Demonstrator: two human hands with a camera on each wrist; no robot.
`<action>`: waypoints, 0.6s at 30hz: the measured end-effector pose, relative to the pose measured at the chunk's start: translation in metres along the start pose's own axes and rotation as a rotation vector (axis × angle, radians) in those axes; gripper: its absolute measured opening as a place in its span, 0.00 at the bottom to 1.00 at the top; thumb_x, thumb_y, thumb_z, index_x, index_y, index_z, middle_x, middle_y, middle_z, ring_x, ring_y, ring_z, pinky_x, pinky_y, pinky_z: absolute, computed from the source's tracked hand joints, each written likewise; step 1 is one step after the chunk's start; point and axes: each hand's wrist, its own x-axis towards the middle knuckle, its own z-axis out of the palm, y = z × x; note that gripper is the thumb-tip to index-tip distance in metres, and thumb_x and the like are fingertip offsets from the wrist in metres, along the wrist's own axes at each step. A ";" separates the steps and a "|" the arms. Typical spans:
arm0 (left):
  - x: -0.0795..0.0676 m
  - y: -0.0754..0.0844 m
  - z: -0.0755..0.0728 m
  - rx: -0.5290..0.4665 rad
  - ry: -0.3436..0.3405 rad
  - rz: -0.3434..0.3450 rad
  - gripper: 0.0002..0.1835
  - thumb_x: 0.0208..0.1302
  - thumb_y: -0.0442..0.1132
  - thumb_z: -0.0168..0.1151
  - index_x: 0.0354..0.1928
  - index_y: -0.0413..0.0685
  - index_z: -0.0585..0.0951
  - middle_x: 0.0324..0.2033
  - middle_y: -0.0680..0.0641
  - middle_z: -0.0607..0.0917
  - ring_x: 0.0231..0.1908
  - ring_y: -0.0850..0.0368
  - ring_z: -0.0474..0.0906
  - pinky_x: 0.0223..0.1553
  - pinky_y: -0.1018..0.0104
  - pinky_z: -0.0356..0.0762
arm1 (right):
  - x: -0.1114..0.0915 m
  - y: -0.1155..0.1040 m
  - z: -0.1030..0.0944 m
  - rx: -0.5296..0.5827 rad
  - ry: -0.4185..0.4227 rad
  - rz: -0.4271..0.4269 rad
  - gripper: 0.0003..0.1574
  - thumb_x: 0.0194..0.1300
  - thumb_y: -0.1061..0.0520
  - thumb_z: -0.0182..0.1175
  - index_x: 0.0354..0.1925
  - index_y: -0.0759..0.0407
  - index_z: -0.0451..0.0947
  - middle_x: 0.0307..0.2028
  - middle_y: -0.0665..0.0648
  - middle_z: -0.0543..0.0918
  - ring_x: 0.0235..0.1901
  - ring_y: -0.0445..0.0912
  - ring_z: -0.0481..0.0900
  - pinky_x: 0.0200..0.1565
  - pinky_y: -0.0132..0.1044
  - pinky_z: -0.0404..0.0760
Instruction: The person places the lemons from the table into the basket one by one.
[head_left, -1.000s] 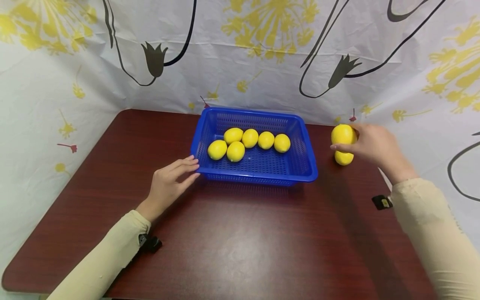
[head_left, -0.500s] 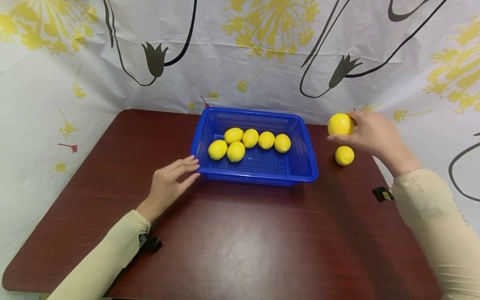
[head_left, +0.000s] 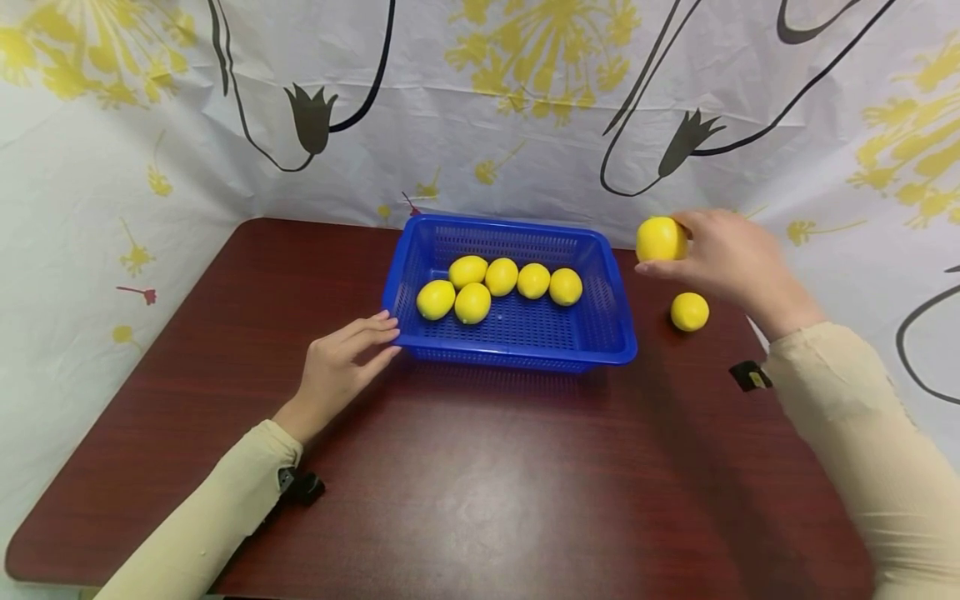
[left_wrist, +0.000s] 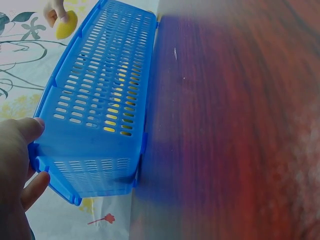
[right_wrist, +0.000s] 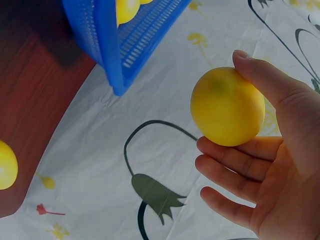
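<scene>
My right hand (head_left: 731, 254) pinches a yellow lemon (head_left: 662, 239) between thumb and fingers, up in the air to the right of the blue plastic basket (head_left: 517, 354). In the right wrist view the held lemon (right_wrist: 227, 107) sits against the thumb and fingertips, other fingers spread below. My left hand (head_left: 337, 375) holds the basket's near left corner, fingers at the rim and thumb on the outside. The left wrist view shows that thumb (left_wrist: 31, 129) against the basket wall (left_wrist: 90, 145). Several lemons (head_left: 472, 303) lie inside the basket, towards its left and back.
One more lemon (head_left: 689, 312) lies on the dark red-brown table (head_left: 480, 475), right of the basket and below the raised hand. A white patterned cloth (head_left: 450, 108) hangs behind the table and along its sides.
My right hand has lifted the lemon up and carried it left towards the basket, uncovering the lemon left on the table. The left hand and basket have stayed still.
</scene>
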 end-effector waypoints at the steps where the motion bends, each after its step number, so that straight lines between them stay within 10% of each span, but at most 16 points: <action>1: 0.000 0.000 0.000 -0.001 0.000 0.001 0.16 0.53 0.40 0.77 0.45 0.47 0.88 0.47 0.48 0.90 0.53 0.53 0.85 0.61 0.76 0.74 | 0.001 -0.002 -0.001 0.000 0.002 -0.004 0.38 0.53 0.22 0.63 0.43 0.50 0.77 0.31 0.56 0.79 0.35 0.53 0.74 0.29 0.40 0.65; 8: 0.000 0.000 0.001 -0.005 0.009 0.004 0.16 0.50 0.38 0.78 0.44 0.45 0.88 0.46 0.47 0.90 0.53 0.52 0.86 0.61 0.76 0.75 | 0.012 -0.021 -0.005 -0.006 0.012 -0.031 0.41 0.53 0.22 0.63 0.50 0.50 0.78 0.34 0.56 0.81 0.36 0.53 0.74 0.32 0.41 0.65; 18: 0.001 0.001 -0.001 -0.006 0.000 -0.003 0.17 0.51 0.37 0.78 0.44 0.45 0.88 0.46 0.47 0.90 0.53 0.52 0.86 0.60 0.74 0.76 | 0.031 -0.047 -0.007 -0.050 0.044 -0.060 0.39 0.52 0.20 0.62 0.28 0.54 0.69 0.21 0.54 0.70 0.25 0.52 0.70 0.25 0.39 0.62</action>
